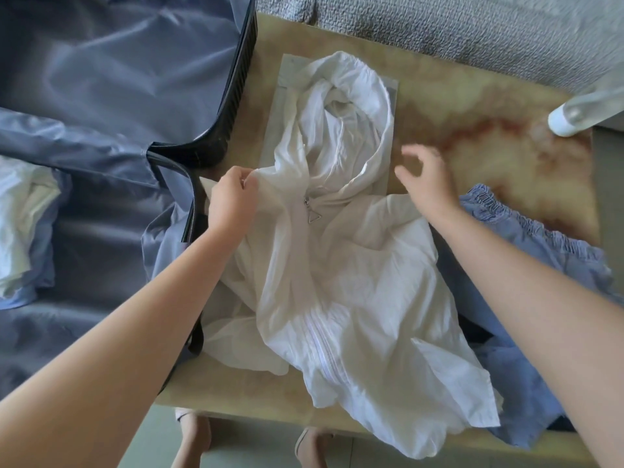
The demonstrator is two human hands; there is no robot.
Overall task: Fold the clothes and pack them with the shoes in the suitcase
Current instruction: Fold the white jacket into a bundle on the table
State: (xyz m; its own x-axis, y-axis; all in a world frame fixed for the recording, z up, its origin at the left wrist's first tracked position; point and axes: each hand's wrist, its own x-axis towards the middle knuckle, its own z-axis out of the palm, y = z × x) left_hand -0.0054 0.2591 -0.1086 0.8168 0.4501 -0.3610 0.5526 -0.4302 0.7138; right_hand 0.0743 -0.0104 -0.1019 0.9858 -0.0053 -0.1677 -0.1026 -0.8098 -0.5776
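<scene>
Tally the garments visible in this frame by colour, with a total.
White: 2, the hooded jacket on the table and the crumpled piece in the suitcase.
Blue: 1, the elastic-waisted piece at the table's right, counted as one since its folds hide any second.
Total: 3
</scene>
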